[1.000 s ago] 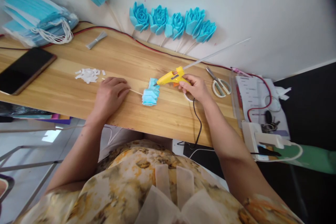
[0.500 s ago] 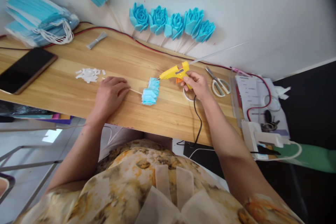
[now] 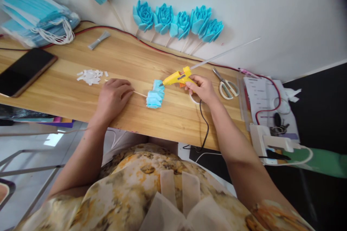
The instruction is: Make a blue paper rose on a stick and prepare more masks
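My right hand is wrapped round the handle of a yellow hot glue gun, a long clear glue stick poking out of its back. The gun's nozzle is at the upper part of a piece of pleated light-blue material; whether it touches cannot be made out. A thin wooden stick runs from this blue piece to my left hand, whose fingers are closed on the stick's other end. The hand rests on the wooden table.
Several blue flowers on sticks lean against the wall. Face masks, a phone, twist ties and white scraps lie to the left. Scissors and a power strip are at the right; the gun's black cord hangs over the edge.
My right hand has moved the glue gun slightly left and down, bringing its nozzle further over the blue piece. My left hand and the stick have stayed nearly still.
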Demonstrator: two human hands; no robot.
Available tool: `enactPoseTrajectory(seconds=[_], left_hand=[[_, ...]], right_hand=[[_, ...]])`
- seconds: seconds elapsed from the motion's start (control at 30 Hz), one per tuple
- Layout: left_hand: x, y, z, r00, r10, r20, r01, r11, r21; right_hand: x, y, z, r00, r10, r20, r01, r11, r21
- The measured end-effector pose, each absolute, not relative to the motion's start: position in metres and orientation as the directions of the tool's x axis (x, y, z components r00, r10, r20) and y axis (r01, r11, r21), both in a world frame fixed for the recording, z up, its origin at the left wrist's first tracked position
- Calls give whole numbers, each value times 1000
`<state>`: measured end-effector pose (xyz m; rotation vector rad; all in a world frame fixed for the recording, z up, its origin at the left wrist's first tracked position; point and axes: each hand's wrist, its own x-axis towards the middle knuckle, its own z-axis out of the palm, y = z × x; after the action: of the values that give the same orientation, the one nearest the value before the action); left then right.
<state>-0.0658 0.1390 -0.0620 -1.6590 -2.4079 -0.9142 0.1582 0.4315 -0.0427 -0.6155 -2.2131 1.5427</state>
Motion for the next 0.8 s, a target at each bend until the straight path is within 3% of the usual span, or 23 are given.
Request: enactPoseTrajectory(seconds=[0.23, 0.5, 0.8], left_hand=[[-66, 139, -63, -420, 822, 384, 870, 244, 428], [-67, 139, -62, -409, 828, 383, 875, 237, 422], [-66, 139, -62, -415, 825, 384, 874, 243, 422]], right_hand=[[158, 435, -50, -834, 551, 43, 135, 278, -951], [157, 429, -40, -833, 553, 28, 48, 122, -991], [161, 431, -41, -860, 509, 21, 78, 172, -982]])
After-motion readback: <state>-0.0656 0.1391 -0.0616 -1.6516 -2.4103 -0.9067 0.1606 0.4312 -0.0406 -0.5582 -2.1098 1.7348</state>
